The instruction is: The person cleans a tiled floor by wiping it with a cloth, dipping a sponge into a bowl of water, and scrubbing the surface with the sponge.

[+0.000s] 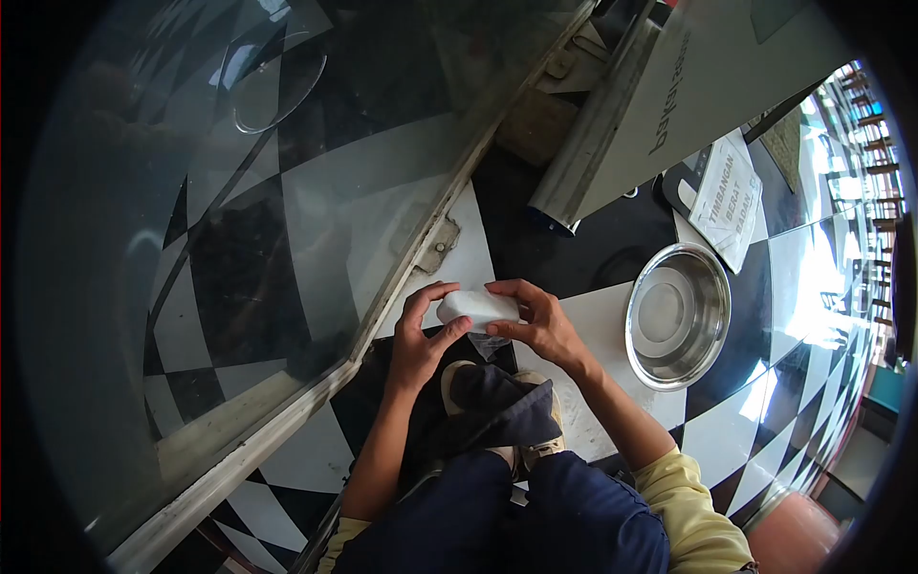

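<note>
A white rounded block (481, 308), perhaps a sponge or soap, is held between both hands near the middle of the view. My left hand (426, 328) grips its left end, thumb below and fingers above. At its right end, my right hand (537, 322) pinches it the same way. Beneath the block hangs or lies a small clear plastic piece (489, 346). A dark cloth (502, 418) lies across my feet and lower legs. To the right of my right hand stands a shiny metal basin (708, 335) on the checkered floor.
A large glass pane (249, 239) with a worn metal frame (421, 253) slants along the left. At the upper right a lettered board (641, 124) leans over the floor, near a sign (729, 201). Something pink (792, 536) stands at the lower right.
</note>
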A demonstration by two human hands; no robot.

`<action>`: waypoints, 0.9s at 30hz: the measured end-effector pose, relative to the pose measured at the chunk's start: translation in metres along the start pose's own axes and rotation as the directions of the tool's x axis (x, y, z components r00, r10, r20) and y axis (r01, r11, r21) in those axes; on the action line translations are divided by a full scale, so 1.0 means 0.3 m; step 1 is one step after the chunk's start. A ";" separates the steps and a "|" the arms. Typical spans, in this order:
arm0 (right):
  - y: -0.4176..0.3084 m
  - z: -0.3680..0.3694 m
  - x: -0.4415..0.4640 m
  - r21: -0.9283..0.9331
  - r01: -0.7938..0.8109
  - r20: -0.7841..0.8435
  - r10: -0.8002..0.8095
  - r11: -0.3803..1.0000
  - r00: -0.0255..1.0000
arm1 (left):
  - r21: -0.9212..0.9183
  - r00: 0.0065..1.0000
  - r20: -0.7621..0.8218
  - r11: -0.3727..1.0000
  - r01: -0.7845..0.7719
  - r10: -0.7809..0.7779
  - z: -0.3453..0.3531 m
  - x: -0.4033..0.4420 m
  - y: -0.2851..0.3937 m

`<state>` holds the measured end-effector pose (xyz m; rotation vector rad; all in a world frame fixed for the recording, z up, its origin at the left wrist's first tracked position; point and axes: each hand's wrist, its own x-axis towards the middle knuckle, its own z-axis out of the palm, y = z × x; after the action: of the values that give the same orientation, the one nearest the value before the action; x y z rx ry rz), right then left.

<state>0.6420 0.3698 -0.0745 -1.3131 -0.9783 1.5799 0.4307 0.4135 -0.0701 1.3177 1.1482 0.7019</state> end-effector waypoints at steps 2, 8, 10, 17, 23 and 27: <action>0.003 -0.003 -0.009 -0.111 0.066 -0.013 -0.068 0.992 0.998 | 0.110 0.998 0.043 0.993 -0.040 0.035 -0.008 0.017 0.027; 0.018 0.009 -0.028 -0.385 0.148 -0.067 -0.187 0.911 0.980 | 0.425 0.972 0.025 0.877 -0.223 0.235 0.010 0.011 0.022; 0.013 0.016 -0.036 -0.437 0.174 -0.083 -0.232 0.883 0.969 | 0.462 0.962 0.024 0.851 -0.252 0.272 0.020 0.005 0.023; 0.031 0.030 -0.052 -0.475 0.178 -0.127 -0.268 0.862 0.955 | 0.501 0.953 0.006 0.823 -0.266 0.304 0.038 -0.013 0.022; 0.037 0.037 -0.049 -0.473 0.201 -0.137 -0.297 0.858 0.945 | 0.491 0.951 -0.017 0.832 -0.260 0.308 0.043 -0.014 0.003; 0.052 0.039 -0.049 -0.477 0.205 -0.142 -0.305 0.854 0.942 | 0.522 0.950 -0.004 0.810 -0.266 0.314 0.044 -0.017 0.002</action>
<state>0.6301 0.3500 -0.0823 -1.5524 -1.3792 1.0093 0.4414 0.4041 -0.0701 1.9694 1.2738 0.7019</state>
